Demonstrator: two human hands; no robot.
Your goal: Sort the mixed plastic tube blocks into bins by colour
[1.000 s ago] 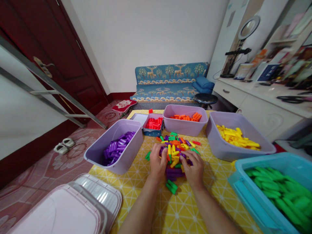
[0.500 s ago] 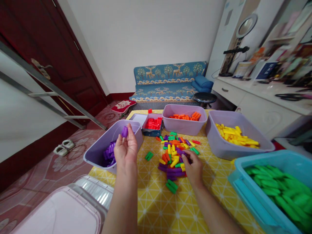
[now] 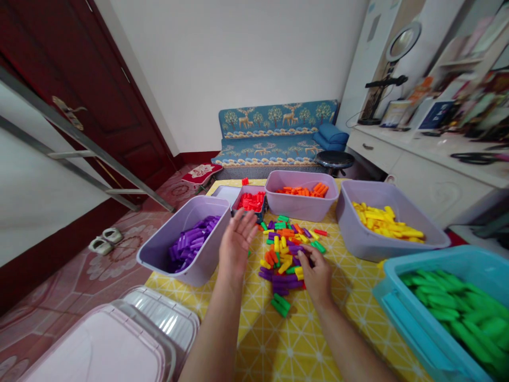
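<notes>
My left hand (image 3: 237, 241) is empty, palm up with its fingers spread, over the table between the purple-block bin and the pile. At the right edge of the mixed pile of plastic building blocks (image 3: 284, 260), my right hand (image 3: 317, 270) has its thumb and fingers closed on a purple block (image 3: 296, 249), partly hidden by the fingers. The pile mixes purple, yellow, orange, green and red pieces. Left of it stands a lilac bin (image 3: 153, 249) holding purple blocks (image 3: 193, 241). A green block (image 3: 280, 305) lies apart, just in front of the pile.
Behind the pile are a small box of red blocks (image 3: 251, 201) and a lilac bin (image 3: 298, 207) of orange ones. To the right stand a lilac bin (image 3: 358, 239) of yellow blocks and a turquoise bin (image 3: 413, 323) of green ones. Plastic lids (image 3: 99, 345) lie front left.
My left hand has let go of a purple block at the left bin and moved right, towards the pile, with fingers opened. My right hand has stayed at the pile.
</notes>
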